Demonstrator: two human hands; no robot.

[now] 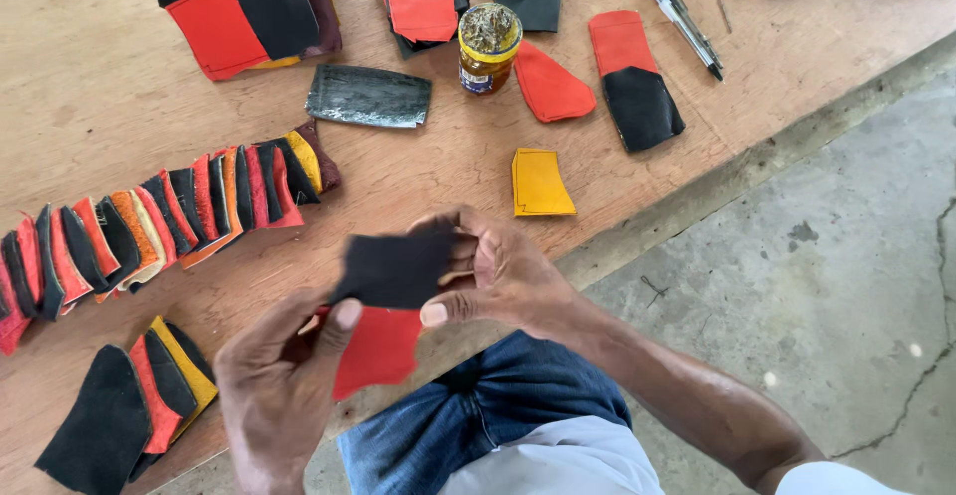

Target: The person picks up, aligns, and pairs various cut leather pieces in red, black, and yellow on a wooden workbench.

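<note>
Both my hands hold one piece made of a black leather part (396,269) joined over a red leather part (378,349), just above the near edge of the wooden table (90,87). My left hand (279,380) grips it from the lower left, thumb on the seam. From the right, my right hand (498,276) pinches the black part between thumb and fingers.
A long overlapped row of red, black, orange and yellow leather pieces (159,221) lies at left. A small stack (129,400) sits near my left hand. Farther off are a yellow piece (540,183), an open glue jar (488,47), a dark glued piece (366,96), pens (685,27).
</note>
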